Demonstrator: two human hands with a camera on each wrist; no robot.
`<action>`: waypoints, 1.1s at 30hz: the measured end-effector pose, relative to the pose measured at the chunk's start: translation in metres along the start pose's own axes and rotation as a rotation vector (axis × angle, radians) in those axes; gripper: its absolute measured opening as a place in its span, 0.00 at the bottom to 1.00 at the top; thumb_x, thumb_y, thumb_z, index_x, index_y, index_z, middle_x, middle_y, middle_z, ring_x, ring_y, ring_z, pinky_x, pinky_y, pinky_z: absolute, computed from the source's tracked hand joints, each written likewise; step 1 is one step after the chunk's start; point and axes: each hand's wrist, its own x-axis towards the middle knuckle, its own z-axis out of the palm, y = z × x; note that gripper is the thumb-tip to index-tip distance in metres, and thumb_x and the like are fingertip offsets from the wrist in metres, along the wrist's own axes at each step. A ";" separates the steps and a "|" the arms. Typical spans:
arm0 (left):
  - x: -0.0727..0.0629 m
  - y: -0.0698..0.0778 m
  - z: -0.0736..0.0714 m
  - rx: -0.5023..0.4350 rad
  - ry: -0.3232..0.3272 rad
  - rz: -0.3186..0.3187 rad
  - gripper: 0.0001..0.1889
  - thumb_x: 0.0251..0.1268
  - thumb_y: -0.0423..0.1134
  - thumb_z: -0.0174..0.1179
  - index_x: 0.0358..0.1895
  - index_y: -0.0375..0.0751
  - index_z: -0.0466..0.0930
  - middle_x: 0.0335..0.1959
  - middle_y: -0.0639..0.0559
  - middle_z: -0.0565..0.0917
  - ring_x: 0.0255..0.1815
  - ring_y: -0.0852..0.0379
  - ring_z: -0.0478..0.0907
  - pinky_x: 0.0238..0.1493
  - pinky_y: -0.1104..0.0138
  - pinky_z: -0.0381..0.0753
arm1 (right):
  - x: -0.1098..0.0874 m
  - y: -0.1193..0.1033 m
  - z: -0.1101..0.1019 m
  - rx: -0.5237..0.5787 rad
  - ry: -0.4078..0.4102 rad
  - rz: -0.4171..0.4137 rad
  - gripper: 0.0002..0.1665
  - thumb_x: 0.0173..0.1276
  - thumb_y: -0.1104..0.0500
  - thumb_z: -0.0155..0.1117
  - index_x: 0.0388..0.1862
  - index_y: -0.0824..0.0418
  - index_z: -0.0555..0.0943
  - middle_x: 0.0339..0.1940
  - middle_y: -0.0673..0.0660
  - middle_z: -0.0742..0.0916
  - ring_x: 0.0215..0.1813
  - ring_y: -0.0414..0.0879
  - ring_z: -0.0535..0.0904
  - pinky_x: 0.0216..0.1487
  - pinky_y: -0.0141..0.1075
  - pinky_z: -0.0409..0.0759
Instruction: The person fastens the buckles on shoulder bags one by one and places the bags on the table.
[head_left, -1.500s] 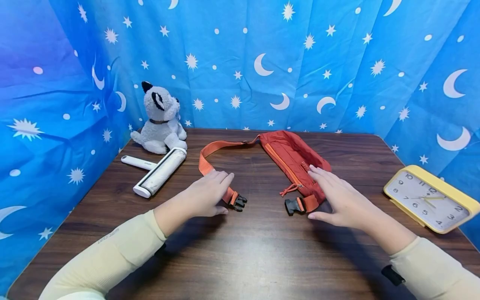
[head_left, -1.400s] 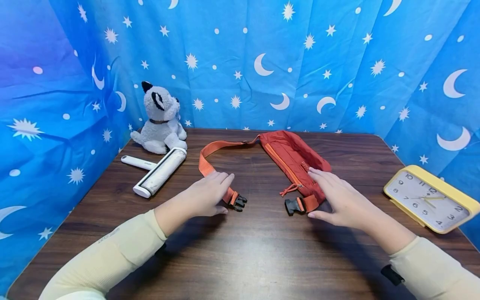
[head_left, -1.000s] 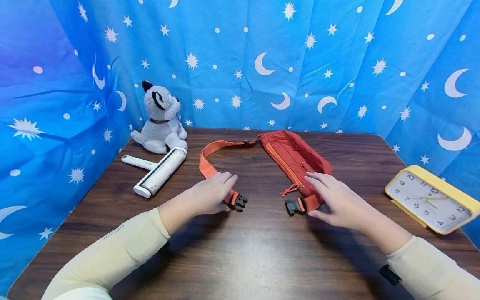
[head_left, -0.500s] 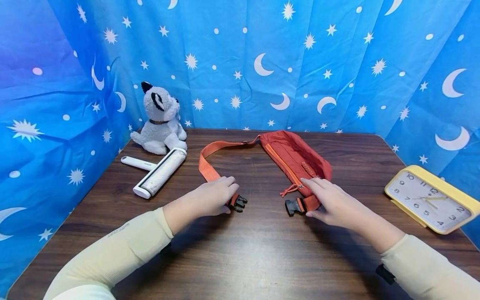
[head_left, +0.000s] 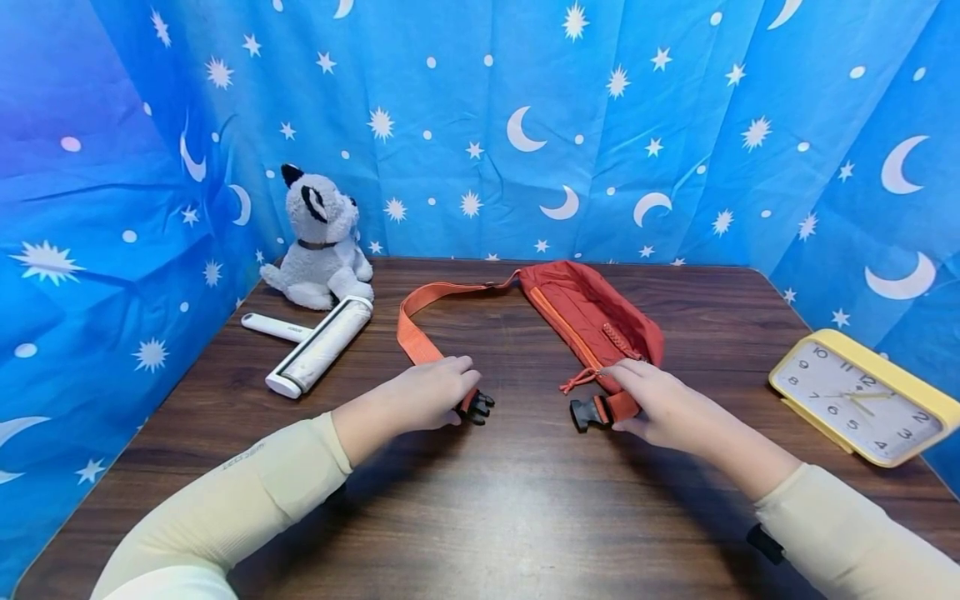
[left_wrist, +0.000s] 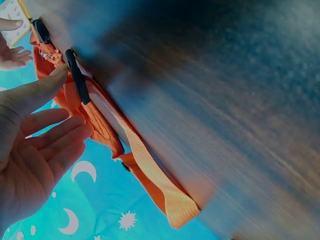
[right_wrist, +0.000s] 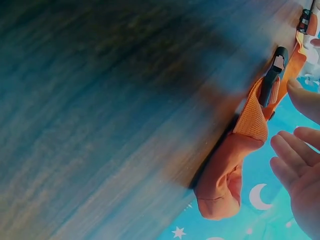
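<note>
A red waist bag [head_left: 592, 321] lies unbuckled on the table, its orange strap [head_left: 416, 329] looping round to the left. My left hand [head_left: 420, 396] is over the strap's end, just behind the black prong half of the buckle [head_left: 478, 407]. In the left wrist view its thumb [left_wrist: 42, 90] is close to the buckle, with the fingers loosely bent and apart from the thumb. Beside the black socket half [head_left: 588, 414] is my right hand [head_left: 663, 408], partly over the bag's lower end. The right wrist view shows its thumb [right_wrist: 305, 100] and fingers spread apart, gripping nothing.
On the left, a white lint roller [head_left: 318, 346] lies in front of a grey plush dog [head_left: 322, 237]. A yellow clock [head_left: 862, 400] stands at the right. Blue curtains [head_left: 480, 125] with moons and stars enclose the brown wooden table [head_left: 510, 517].
My left hand has shifted slightly right towards the prong buckle half. My right hand has lowered and drawn slightly left, nearer the socket half. The bag and strap lie where they were.
</note>
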 end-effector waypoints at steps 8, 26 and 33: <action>0.005 -0.001 0.002 -0.012 -0.043 -0.021 0.24 0.50 0.43 0.72 0.49 0.38 0.75 0.39 0.52 0.72 0.37 0.58 0.71 0.36 0.65 0.74 | 0.005 -0.002 0.003 -0.007 -0.028 -0.033 0.32 0.46 0.60 0.78 0.50 0.70 0.77 0.44 0.59 0.80 0.46 0.51 0.77 0.45 0.45 0.77; 0.013 0.002 0.002 -0.021 -0.118 -0.049 0.24 0.47 0.35 0.72 0.50 0.38 0.75 0.45 0.49 0.76 0.47 0.53 0.75 0.43 0.63 0.76 | 0.010 0.000 0.006 0.001 -0.072 -0.065 0.27 0.46 0.60 0.78 0.45 0.65 0.79 0.40 0.55 0.79 0.39 0.44 0.76 0.38 0.40 0.77; 0.014 0.003 0.000 -0.043 -0.157 -0.079 0.26 0.49 0.35 0.70 0.54 0.38 0.74 0.52 0.45 0.75 0.54 0.51 0.73 0.48 0.61 0.75 | 0.012 -0.002 0.007 0.015 -0.121 -0.051 0.25 0.49 0.61 0.76 0.47 0.64 0.80 0.39 0.54 0.79 0.39 0.44 0.76 0.38 0.40 0.77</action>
